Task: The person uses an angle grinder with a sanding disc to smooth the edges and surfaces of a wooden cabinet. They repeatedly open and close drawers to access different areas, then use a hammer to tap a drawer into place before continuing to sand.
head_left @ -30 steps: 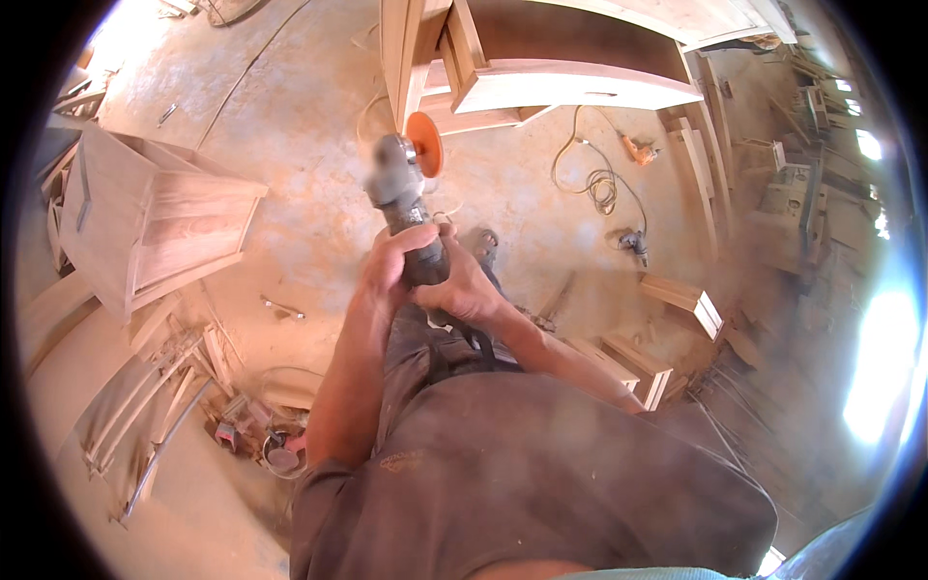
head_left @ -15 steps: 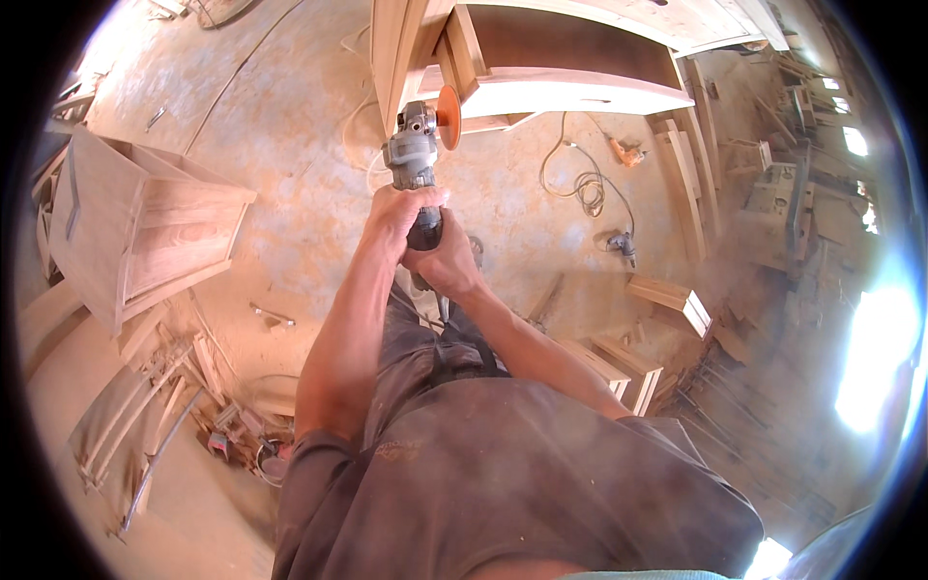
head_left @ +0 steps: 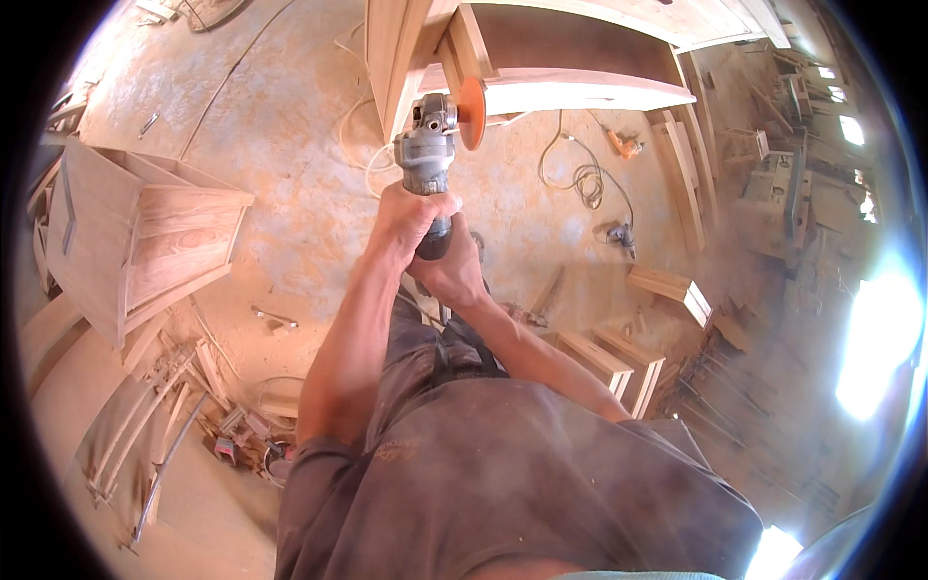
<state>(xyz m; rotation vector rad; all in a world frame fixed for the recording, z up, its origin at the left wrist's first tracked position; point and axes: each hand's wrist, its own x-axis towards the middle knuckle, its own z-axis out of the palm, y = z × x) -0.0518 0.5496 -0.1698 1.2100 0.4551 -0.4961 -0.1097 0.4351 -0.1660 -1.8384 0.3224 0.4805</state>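
Both my hands are wrapped round a grey and black angle grinder (head_left: 425,155) with an orange disc (head_left: 472,113) on its right side. My left hand (head_left: 406,215) grips the body, thumb lying across it. Further down, my right hand (head_left: 450,271) is closed round the rear of the handle. A pale wooden cabinet (head_left: 541,87) with an open compartment stands just beyond the disc. The disc overlaps the cabinet's front edge in view; whether they touch I cannot tell.
At left stands another wooden cabinet (head_left: 184,237). A coiled cord (head_left: 588,184), an orange power tool (head_left: 625,145) and a dark power tool (head_left: 620,235) lie on the floor at right. Wooden drawers (head_left: 672,292) sit nearer, and scrap wood (head_left: 232,420) is piled at lower left.
The grinder has shifted a little to the right in my hands' grip, its disc now further along the cabinet's front. Both hands stay closed on it.
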